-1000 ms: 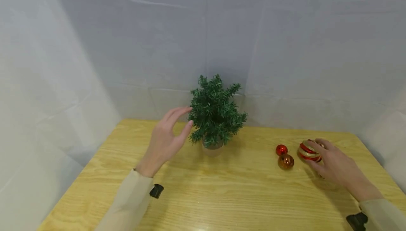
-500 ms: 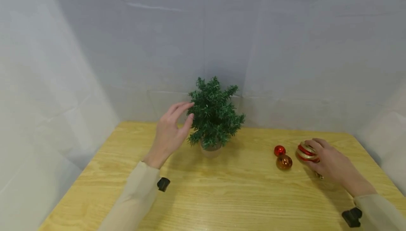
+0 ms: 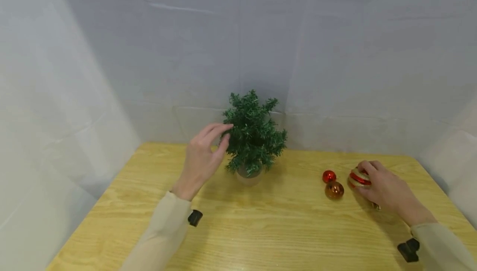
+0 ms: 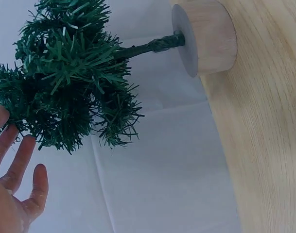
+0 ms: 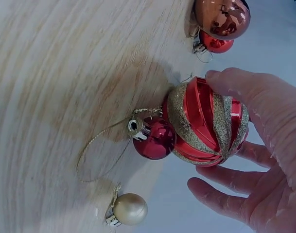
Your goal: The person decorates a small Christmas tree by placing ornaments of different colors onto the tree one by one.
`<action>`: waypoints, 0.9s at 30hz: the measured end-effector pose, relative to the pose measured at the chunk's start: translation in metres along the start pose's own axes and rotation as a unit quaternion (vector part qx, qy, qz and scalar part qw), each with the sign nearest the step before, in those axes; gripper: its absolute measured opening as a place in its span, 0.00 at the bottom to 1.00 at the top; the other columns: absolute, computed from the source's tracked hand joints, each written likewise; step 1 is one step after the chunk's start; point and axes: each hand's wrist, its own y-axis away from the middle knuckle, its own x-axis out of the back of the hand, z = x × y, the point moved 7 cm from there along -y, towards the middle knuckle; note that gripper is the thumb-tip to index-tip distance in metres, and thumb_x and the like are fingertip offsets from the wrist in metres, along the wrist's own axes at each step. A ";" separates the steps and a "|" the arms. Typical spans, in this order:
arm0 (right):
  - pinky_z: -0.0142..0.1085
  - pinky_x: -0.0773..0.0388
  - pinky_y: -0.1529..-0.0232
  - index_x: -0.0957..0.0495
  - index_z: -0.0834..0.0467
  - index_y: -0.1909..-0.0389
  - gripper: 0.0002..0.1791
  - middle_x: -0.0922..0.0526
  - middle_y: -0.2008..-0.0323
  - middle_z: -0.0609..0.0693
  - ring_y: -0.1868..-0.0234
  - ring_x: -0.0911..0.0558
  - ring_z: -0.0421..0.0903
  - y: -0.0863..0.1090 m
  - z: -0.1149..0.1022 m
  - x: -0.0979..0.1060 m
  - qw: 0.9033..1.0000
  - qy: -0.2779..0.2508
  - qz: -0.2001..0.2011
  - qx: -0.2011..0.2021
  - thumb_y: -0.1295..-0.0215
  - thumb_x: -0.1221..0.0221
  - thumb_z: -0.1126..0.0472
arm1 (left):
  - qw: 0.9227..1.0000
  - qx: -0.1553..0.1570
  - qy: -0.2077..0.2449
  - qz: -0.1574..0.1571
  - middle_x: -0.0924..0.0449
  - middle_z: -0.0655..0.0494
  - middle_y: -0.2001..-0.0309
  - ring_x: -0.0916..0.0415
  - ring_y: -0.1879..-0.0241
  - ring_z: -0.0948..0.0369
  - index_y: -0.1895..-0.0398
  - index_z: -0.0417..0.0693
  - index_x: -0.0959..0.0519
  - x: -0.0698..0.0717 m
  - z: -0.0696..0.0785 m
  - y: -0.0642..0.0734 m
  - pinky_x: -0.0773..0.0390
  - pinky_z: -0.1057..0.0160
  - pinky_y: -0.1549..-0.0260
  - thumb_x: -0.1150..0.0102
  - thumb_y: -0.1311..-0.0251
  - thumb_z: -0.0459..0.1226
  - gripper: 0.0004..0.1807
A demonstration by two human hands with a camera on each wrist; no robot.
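Observation:
A small artificial Christmas tree stands upright in a round pale wooden base at the back middle of the table. My left hand is at its left side, thumb and fingertips at the outer branches with a gap between them. At the right, my right hand grips a large red bauble with gold glitter stripes, thumb on one side and fingers on the other. A small dark red bauble with a gold loop lies against it. A small pale gold bauble lies nearby.
Left of the striped bauble, a shiny copper bauble and a small red bauble sit close together on the wooden table. White sheeting hangs behind and beside the table.
My right hand has closed further round the striped bauble, its fingers covering more of it. My left hand has moved slightly right, deeper into the tree's edge.

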 end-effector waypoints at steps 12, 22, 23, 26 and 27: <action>0.47 0.21 0.73 0.29 0.61 0.43 0.29 0.26 0.45 0.69 0.63 0.16 0.58 0.008 -0.003 0.004 0.999 -0.027 0.012 -0.029 0.41 0.29 0.56 | 1.000 -0.025 -0.003 0.012 0.14 0.47 0.50 0.14 0.52 0.52 0.44 0.44 0.16 -0.002 0.000 0.003 0.15 0.53 0.51 0.38 0.32 0.33 0.15; 0.42 0.22 0.73 0.25 0.58 0.48 0.28 0.22 0.50 0.62 0.64 0.16 0.53 0.024 -0.026 0.022 0.993 -0.022 0.111 0.030 0.49 0.25 0.60 | 0.999 -0.038 -0.007 0.016 0.14 0.47 0.48 0.14 0.52 0.49 0.43 0.46 0.16 -0.002 -0.003 0.006 0.18 0.44 0.55 0.36 0.33 0.37 0.16; 0.40 0.21 0.73 0.25 0.58 0.49 0.28 0.21 0.50 0.60 0.64 0.16 0.52 0.026 -0.029 0.024 0.991 -0.018 0.129 0.041 0.51 0.24 0.61 | 0.999 -0.039 -0.008 0.016 0.14 0.47 0.48 0.15 0.52 0.49 0.43 0.46 0.16 -0.002 -0.004 0.006 0.19 0.44 0.55 0.36 0.33 0.37 0.16; 0.39 0.20 0.72 0.24 0.58 0.49 0.31 0.21 0.48 0.60 0.63 0.15 0.53 0.030 -0.040 0.028 0.983 -0.016 0.165 0.076 0.56 0.22 0.64 | 0.999 -0.037 -0.007 0.012 0.14 0.47 0.47 0.15 0.51 0.49 0.42 0.47 0.16 -0.002 -0.004 0.007 0.20 0.43 0.55 0.36 0.32 0.38 0.17; 0.38 0.19 0.72 0.24 0.59 0.49 0.32 0.21 0.47 0.59 0.62 0.15 0.53 0.032 -0.043 0.030 0.981 -0.017 0.175 0.085 0.57 0.22 0.64 | 0.999 -0.037 -0.006 0.013 0.14 0.47 0.48 0.15 0.51 0.49 0.42 0.47 0.16 -0.002 -0.005 0.007 0.20 0.43 0.55 0.36 0.32 0.38 0.17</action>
